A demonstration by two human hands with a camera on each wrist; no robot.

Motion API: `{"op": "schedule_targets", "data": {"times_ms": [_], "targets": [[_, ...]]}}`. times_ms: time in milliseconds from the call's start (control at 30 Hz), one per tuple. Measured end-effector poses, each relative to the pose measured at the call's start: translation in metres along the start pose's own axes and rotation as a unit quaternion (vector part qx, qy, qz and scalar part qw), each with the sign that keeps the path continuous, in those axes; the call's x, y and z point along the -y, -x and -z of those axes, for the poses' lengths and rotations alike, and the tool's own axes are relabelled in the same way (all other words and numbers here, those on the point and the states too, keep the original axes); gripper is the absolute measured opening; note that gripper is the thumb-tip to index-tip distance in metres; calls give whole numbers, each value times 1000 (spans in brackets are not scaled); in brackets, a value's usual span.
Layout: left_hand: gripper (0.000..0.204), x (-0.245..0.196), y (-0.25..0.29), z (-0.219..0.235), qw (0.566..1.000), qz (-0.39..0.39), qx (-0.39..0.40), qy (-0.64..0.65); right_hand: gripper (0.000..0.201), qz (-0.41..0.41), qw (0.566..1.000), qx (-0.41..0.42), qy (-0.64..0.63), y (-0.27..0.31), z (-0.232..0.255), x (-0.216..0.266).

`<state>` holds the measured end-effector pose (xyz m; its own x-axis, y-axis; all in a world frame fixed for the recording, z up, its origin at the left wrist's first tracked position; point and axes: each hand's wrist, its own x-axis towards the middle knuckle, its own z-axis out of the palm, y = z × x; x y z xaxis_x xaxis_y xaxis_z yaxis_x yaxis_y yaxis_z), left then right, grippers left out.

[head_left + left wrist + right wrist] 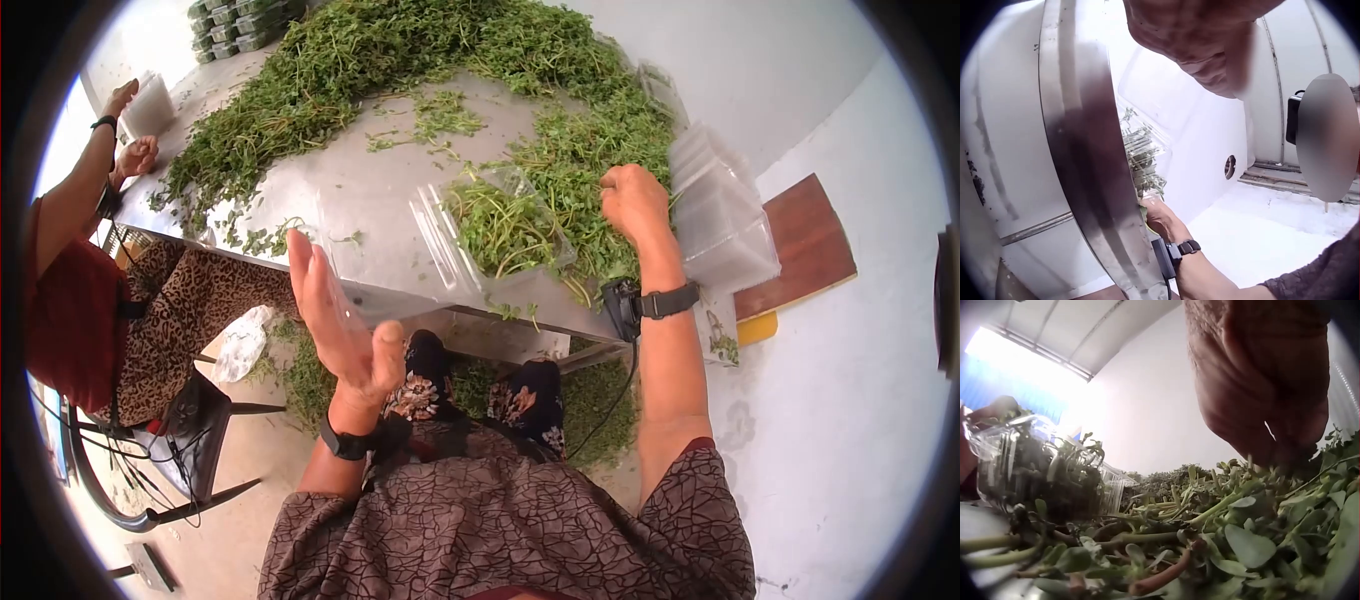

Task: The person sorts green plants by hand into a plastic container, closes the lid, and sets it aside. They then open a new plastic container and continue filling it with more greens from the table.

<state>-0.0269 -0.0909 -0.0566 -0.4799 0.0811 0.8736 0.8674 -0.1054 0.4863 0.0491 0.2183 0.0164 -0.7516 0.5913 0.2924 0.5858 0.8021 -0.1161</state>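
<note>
A clear plastic clamshell box (505, 225) lies with its lid spread toward me at the table's front edge, partly filled with purslane sprigs. My left hand (345, 325) is at the lid's left side, fingers straight and thumb apart; in the left wrist view the hand (1200, 44) is above the box. To the right of the box, my right hand (637, 205) has curled fingers at the purslane pile (590, 150). In the right wrist view its fingertips reach down into the purslane (1250, 547), pinching at sprigs; the tips are hidden there.
Nested clear boxes (720, 215) stand at the table's right edge. Purslane (390, 50) is heaped along the far side of the metal table (300, 180). Filled boxes (230, 25) are stacked at the back left. Another person (75, 240) is at the left, by a chair (190, 450).
</note>
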Motion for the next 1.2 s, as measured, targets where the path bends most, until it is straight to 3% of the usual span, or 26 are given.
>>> {"op": "schedule_targets", "data": {"times_ms": [167,233,367,433,533,733,933,1033,1067,1133,1200], "targets": [[68,12,-1,-3,999,40,-15,12,16,-17,988,-89,-126,4,12,-9],[70,15,1,-3,998,51,-17,25,16,-69,969,-108,-211,8,21,-10],[68,15,2,-4,996,70,-24,46,21,-50,981,-49,-183,13,24,-17],[67,13,1,-3,993,89,-29,72,33,-78,988,37,-132,19,34,-4],[64,12,1,-3,990,110,-29,80,46,-46,993,74,-83,26,43,14],[60,13,1,1,977,161,-46,133,33,44,998,51,-17,21,17,4],[54,18,8,3,968,187,-50,157,23,56,998,-26,-24,17,18,3],[47,20,11,3,970,192,-29,146,19,-64,975,-30,-210,17,34,10],[47,20,12,4,970,193,-30,145,19,-63,975,-29,-210,15,35,11],[45,21,12,5,971,198,-17,136,20,-2,933,-98,-345,14,37,15],[44,20,13,5,971,199,-15,133,21,-13,919,-83,-386,20,52,31]]}}
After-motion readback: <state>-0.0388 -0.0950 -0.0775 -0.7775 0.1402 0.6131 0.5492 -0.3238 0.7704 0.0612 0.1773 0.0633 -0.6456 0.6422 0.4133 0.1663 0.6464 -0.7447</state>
